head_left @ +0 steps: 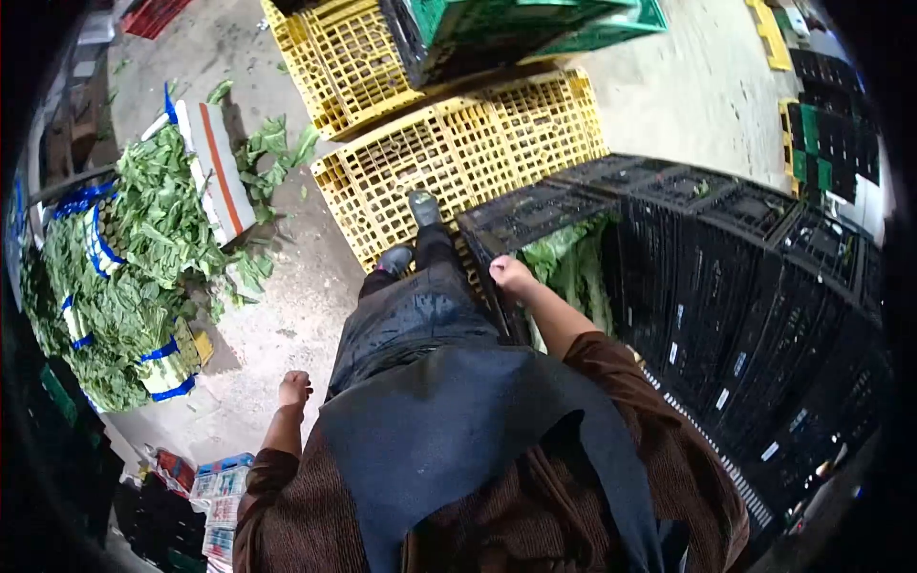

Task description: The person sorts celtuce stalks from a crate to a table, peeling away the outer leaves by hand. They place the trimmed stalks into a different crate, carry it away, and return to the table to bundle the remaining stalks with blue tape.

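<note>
My left hand (296,388) hangs low over the concrete floor, its fingers curled in with nothing in them. Near the stacked crates, my right hand (513,276) is closed in a loose fist and overlaps the edge of an open-fronted black crate (537,212) in this view. Long leafy greens (585,277) fill that crate. My feet are at the yellow plastic pallet (458,158), one boot (424,207) planted on its grid. A wet dark apron (430,420) covers my front.
Black crates (707,258) stand stacked along the right. Bundled leafy greens (143,248) lie heaped at the left, beside a white box with an orange stripe (215,172). Ahead, a green crate (478,29) sits above another yellow pallet (344,67). Loose leaves litter the floor.
</note>
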`<control>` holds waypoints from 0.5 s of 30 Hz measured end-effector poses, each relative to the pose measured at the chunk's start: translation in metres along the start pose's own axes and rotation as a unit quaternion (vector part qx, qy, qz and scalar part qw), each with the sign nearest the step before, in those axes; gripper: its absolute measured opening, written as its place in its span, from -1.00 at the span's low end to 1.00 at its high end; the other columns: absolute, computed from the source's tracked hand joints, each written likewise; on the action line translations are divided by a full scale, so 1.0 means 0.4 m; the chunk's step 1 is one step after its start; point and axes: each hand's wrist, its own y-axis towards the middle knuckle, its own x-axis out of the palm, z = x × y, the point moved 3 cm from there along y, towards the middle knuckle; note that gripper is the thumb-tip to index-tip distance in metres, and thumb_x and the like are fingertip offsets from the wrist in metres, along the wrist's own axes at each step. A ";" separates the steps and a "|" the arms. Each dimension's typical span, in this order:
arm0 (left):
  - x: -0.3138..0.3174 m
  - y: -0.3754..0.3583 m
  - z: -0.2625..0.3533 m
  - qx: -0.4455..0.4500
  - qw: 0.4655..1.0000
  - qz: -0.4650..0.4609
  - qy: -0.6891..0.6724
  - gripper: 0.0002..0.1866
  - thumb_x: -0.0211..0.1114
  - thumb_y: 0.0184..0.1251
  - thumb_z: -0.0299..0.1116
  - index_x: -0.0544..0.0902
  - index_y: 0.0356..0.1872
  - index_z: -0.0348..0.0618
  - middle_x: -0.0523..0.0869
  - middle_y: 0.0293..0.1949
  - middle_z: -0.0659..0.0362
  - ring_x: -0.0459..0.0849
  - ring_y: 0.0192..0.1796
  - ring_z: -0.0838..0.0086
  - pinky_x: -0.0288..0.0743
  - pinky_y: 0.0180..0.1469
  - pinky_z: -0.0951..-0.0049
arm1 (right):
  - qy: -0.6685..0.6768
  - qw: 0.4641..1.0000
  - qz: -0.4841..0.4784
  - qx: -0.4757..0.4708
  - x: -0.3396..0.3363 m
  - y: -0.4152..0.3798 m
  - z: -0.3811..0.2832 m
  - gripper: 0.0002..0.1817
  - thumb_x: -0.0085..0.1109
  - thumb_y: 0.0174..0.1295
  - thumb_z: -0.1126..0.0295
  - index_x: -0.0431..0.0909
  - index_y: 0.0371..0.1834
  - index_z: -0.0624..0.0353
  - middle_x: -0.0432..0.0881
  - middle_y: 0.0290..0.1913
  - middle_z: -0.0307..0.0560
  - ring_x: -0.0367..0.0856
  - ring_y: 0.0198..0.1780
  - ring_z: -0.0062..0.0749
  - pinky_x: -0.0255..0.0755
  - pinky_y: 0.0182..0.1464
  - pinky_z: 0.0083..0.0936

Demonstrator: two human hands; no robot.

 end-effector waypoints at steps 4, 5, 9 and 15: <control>0.010 -0.038 0.169 -0.059 0.986 0.088 -0.132 -0.76 0.18 0.23 -0.22 0.59 -0.24 -0.17 0.61 -0.44 0.19 0.59 -0.49 0.49 0.40 -0.49 0.50 | -0.051 0.983 -0.008 -0.175 -0.060 0.046 -0.005 -0.73 -0.03 0.09 0.23 0.52 -0.52 0.21 0.53 -0.42 0.26 0.52 -0.42 0.19 0.37 -0.37 -0.06; 0.006 -0.047 0.252 -0.124 0.960 0.095 -0.231 -0.75 0.19 0.23 -0.21 0.59 -0.24 -0.17 0.61 -0.45 0.19 0.59 -0.49 0.49 0.40 -0.49 0.50 | -0.041 0.980 -0.034 -0.191 -0.079 0.072 -0.008 -0.74 -0.03 0.08 0.24 0.51 -0.53 0.21 0.52 -0.43 0.25 0.51 -0.43 0.20 0.36 -0.38 -0.06; -0.034 -0.025 0.418 -0.054 0.968 0.167 -0.181 -0.70 0.20 0.26 -0.15 0.60 -0.22 -0.20 0.61 -0.43 0.21 0.58 -0.45 0.52 0.40 -0.43 0.49 | 0.199 0.971 -0.121 -0.059 -0.206 0.130 -0.063 -0.78 -0.03 0.12 0.39 0.46 -0.66 0.11 0.51 -0.61 -0.10 0.52 -0.54 -0.29 0.32 -0.52 -0.33; -0.023 -0.092 0.415 -0.101 0.951 0.187 -0.226 -0.75 0.17 0.27 -0.19 0.56 -0.27 -0.20 0.59 -0.48 0.21 0.56 -0.51 0.50 0.41 -0.48 0.47 | -0.148 0.961 -0.059 -0.227 -0.340 0.250 -0.159 -0.80 0.03 0.17 0.34 0.54 -0.52 0.18 0.58 -0.52 -0.10 0.55 -0.43 -0.30 0.42 -0.41 -0.36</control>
